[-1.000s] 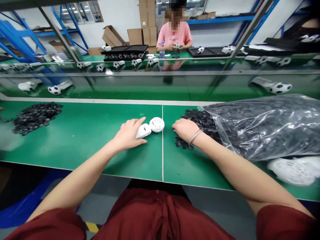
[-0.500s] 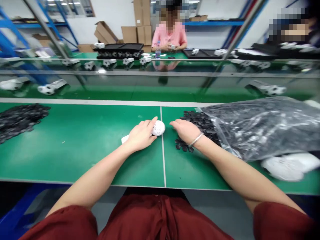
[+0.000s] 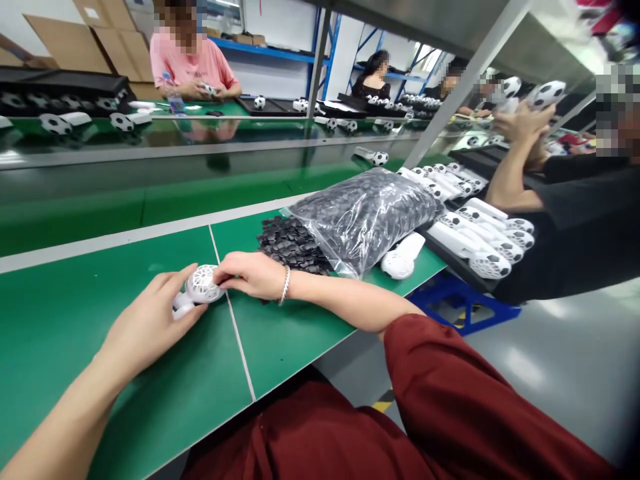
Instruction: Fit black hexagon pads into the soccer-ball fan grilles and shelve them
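A white handheld fan (image 3: 204, 283) with a round, openwork head lies on the green bench top. My left hand (image 3: 159, 308) is closed around its body just behind the head, thumb and fingers on either side. At the right edge of the head, my right hand (image 3: 253, 275) is pinched, its fingertips touching the grille. Whatever sits between those fingertips is too small or hidden to make out. Right behind that hand spreads a heap of small black pentagon pieces (image 3: 293, 243), spilling from a clear plastic bag (image 3: 367, 213) full of them.
Another white fan (image 3: 403, 257) lies beside the bag. A black tray (image 3: 463, 263) of football-patterned fans stands to the right, near a co-worker in black (image 3: 575, 220) holding fans up. Beyond the conveyor (image 3: 165, 193), a person in pink (image 3: 193, 67) handles a fan.
The view has swung to the right. My right hand has moved from beside the black heap to the fan's head and now touches it. My left hand still holds the fan.
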The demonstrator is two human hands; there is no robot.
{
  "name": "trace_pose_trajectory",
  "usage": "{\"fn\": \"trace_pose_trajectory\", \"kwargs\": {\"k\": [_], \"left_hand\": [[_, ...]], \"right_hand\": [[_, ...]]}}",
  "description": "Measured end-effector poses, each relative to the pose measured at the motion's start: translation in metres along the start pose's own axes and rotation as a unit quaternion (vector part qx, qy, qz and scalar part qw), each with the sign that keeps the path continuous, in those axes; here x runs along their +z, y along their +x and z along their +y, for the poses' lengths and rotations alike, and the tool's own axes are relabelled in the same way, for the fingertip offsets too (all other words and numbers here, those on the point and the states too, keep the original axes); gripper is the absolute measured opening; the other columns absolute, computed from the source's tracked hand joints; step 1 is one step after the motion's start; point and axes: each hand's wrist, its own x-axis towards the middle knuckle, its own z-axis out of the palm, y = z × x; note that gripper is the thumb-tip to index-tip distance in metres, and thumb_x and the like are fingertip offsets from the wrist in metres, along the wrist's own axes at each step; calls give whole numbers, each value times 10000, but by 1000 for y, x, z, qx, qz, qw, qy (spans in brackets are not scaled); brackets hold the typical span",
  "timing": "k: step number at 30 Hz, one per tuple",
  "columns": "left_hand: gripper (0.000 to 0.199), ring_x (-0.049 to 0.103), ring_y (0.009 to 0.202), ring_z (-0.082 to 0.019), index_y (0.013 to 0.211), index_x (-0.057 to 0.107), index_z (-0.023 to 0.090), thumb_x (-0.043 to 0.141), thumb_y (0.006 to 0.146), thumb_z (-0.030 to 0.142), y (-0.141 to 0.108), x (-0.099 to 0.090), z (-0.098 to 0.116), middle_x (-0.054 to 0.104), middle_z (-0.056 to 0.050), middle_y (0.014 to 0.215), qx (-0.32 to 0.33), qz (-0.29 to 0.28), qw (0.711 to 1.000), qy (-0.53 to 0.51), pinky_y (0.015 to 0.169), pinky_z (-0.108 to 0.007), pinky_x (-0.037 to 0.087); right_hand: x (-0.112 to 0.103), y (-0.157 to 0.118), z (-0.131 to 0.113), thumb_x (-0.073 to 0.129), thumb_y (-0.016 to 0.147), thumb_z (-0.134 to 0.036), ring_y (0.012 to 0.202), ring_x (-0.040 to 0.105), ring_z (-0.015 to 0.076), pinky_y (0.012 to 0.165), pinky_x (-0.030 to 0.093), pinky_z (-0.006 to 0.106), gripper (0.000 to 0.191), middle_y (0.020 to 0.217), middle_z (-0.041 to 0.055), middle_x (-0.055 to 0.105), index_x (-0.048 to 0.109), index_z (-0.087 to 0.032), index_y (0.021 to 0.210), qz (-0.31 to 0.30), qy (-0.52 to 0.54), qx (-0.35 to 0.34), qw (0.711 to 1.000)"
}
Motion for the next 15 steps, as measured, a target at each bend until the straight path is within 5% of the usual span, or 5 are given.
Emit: {"fn": "trace_pose_trajectory", "kwargs": {"k": [15], "left_hand": [[644, 544, 1043, -229, 1256, 454, 238, 657, 696, 483, -6, -6, 11, 560, -36, 1188, -20, 11, 995, -101, 907, -337, 438]], "right_hand": [[12, -4, -10, 594, 787, -129, 738, 586, 118, 695, 453, 228, 40, 783, 20, 646, 624, -155, 797, 49, 43, -18, 998]]}}
